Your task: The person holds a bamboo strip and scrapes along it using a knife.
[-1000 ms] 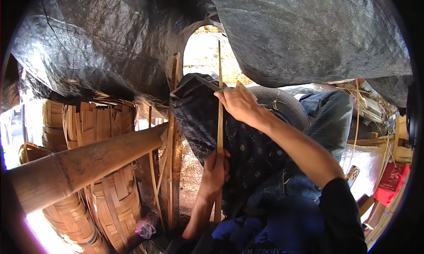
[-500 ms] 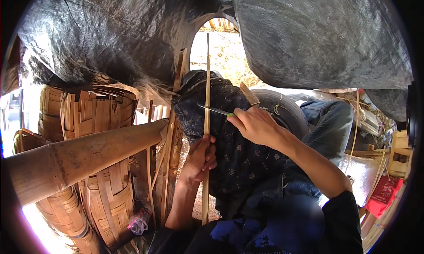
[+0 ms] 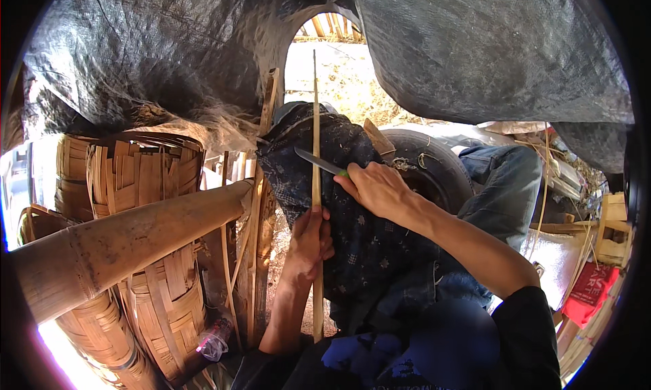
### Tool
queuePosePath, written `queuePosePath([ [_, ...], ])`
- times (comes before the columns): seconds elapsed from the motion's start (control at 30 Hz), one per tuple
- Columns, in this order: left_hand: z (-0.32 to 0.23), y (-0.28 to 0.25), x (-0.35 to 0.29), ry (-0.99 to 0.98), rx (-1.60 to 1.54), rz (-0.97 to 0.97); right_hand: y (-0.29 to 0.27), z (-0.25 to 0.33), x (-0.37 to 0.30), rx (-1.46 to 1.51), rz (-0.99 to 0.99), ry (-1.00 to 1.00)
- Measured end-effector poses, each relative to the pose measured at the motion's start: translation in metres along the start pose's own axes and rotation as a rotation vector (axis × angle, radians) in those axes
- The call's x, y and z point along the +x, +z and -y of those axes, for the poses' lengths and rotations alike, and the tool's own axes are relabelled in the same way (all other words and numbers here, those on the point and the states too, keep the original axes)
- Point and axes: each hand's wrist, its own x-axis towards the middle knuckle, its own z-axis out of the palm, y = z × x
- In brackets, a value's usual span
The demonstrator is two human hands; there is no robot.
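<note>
A long, thin bamboo strip (image 3: 317,125) runs upright through the middle of the view, from near my torso out toward the bright gap. My left hand (image 3: 310,237) is closed around the strip at its middle. In my right hand (image 3: 376,186) is a knife with a green handle (image 3: 344,173); its blade (image 3: 315,159) lies across the strip, a little beyond my left hand. Beneath both hands a dark patterned cloth (image 3: 356,254) covers my leg.
At left, a thick bamboo pole (image 3: 135,244) slants in front of woven bamboo baskets (image 3: 166,295). Black plastic sheeting (image 3: 488,57) hangs ahead. A tire (image 3: 434,159) lies beyond my right hand. A red packet (image 3: 590,295) is at far right, a clear plastic wrapper (image 3: 213,342) at lower left.
The knife and my right hand have shifted slightly left, with the blade tilted more and its flat showing more. My left hand keeps its grip on the strip. The whole view has shifted a little.
</note>
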Motion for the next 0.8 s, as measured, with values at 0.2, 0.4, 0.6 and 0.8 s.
queuePosePath([
  [0.2, 0.003, -0.002, -0.010, -0.027, -0.031, 0.125, 0.008, -0.036, 0.037, -0.260, -0.362, -0.423],
  [0.4, 0.003, -0.022, -0.010, -0.070, -0.181, 0.234, -0.009, -0.006, -0.012, 0.099, -0.311, -0.291],
  [0.6, 0.011, -0.032, -0.020, -0.179, -0.243, 0.342, -0.005, -0.003, -0.037, -0.031, -0.254, -0.233],
  [0.8, 0.020, -0.032, -0.024, -0.129, -0.239, 0.284, 0.011, 0.006, -0.041, -0.060, -0.137, -0.133],
])
